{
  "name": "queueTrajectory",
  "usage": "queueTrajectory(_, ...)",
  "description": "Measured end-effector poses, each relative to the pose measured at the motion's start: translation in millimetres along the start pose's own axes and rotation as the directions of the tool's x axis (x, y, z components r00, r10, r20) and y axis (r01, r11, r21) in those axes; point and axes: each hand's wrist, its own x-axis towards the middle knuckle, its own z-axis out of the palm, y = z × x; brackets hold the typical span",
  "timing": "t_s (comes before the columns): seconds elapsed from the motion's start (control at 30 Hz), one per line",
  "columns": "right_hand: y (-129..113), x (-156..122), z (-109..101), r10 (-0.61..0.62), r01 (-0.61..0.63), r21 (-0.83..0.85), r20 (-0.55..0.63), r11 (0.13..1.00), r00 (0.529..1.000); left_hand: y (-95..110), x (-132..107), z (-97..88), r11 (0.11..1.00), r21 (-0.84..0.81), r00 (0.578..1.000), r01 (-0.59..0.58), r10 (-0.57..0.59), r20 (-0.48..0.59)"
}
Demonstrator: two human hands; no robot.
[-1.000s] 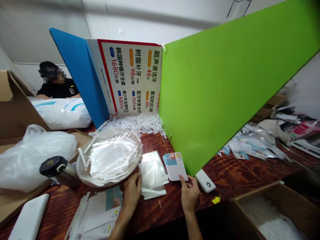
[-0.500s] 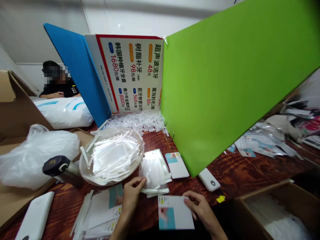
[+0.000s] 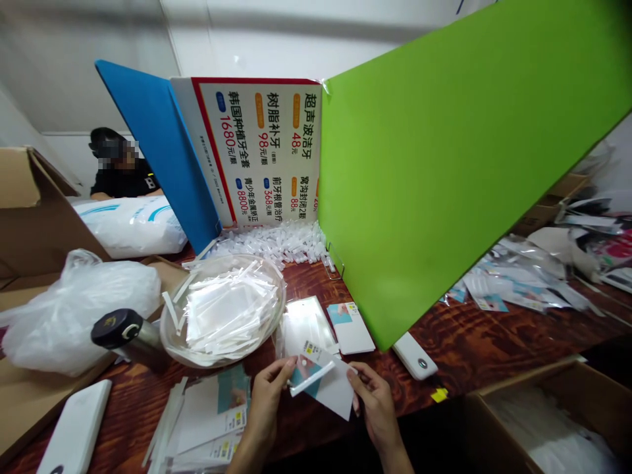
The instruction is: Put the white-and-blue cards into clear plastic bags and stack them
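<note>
My left hand [image 3: 266,401] and my right hand [image 3: 376,405] together hold a white card [image 3: 328,385] with a blue and pink picture, lifted just above the table at the front centre. The left fingers pinch its left edge together with a clear sleeve with a white strip [image 3: 311,378]. The right fingers pinch its right edge. Behind the card lies a pile of clear plastic sleeves [image 3: 303,322], and a stack of white cards [image 3: 350,327] sits to its right.
A clear bowl [image 3: 224,309] of sleeves and strips stands left of centre, beside a black-capped bottle [image 3: 123,332]. Finished cards [image 3: 207,418] lie at the front left. Blue [image 3: 162,151], printed [image 3: 261,151] and green [image 3: 444,158] boards stand behind. A cardboard box [image 3: 538,428] sits front right. Another person [image 3: 121,168] sits far left.
My right hand took a card from the stack, drew it toward me, then raised it to the centre. My left hand left the sleeve pile with a sleeve and met the card.
</note>
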Motion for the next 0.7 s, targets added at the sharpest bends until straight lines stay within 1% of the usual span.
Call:
queueTrajectory(0.07, -0.1, -1.6, 7.5, -0.010, 0.010, 0.029, -0.030, 1.000, 1.000, -3.3, -0.9, 1.1, 0.997, 0.072, 0.999, -0.021, 0.019, 0.032)
queueTrajectory(0.13, -2.2, -5.4, 15.6, -0.006, 0.007, 0.056, -0.017, 0.998, 1.000, -8.0, -1.1, 4.2, 0.995, 0.094, 0.998, -0.023, 0.019, 0.052)
queueTrajectory(0.23, -6.5, -13.9, 25.5, 0.001, -0.012, 0.143, 0.077, 0.990, 0.997, -14.2, -2.3, 8.5, 0.996, 0.092, 0.995, -0.019, 0.010, 0.099)
queueTrajectory(0.33, -7.5, -22.0, 29.2, -0.041, 0.011, 0.212, 0.138, 0.977, 0.990, -15.4, -5.7, 9.0, 0.996, 0.084, 0.985, -0.008, -0.006, 0.173)
queueTrajectory(0.43, -1.9, -27.2, 29.6, -0.074, 0.052, 0.180, 0.119, 0.982, 0.990, -13.0, -10.9, 8.3, 0.997, 0.070, 0.967, 0.021, -0.038, 0.251)
queueTrajectory(0.5, 4.8, -30.2, 31.7, -0.083, 0.069, 0.133, 0.100, 0.989, 0.992, -11.2, -14.5, 9.2, 0.996, 0.084, 0.945, 0.029, -0.054, 0.324)
queueTrajectory(0.6, 14.1, -35.4, 40.0, -0.077, 0.073, 0.062, 0.071, 0.995, 0.994, -8.1, -22.0, 7.3, 0.987, 0.157, 0.915, -0.022, -0.043, 0.400)
queueTrajectory(0.67, 15.7, -37.3, 44.3, -0.098, 0.098, 0.003, 0.059, 0.995, 0.993, -4.4, -30.3, -5.0, 0.969, 0.233, 0.923, -0.077, -0.019, 0.383)
queueTrajectory(0.7, 14.2, -36.5, 44.0, -0.125, 0.127, -0.033, 0.063, 0.991, 0.990, -1.9, -35.6, -16.7, 0.950, 0.296, 0.934, -0.101, -0.012, 0.357)
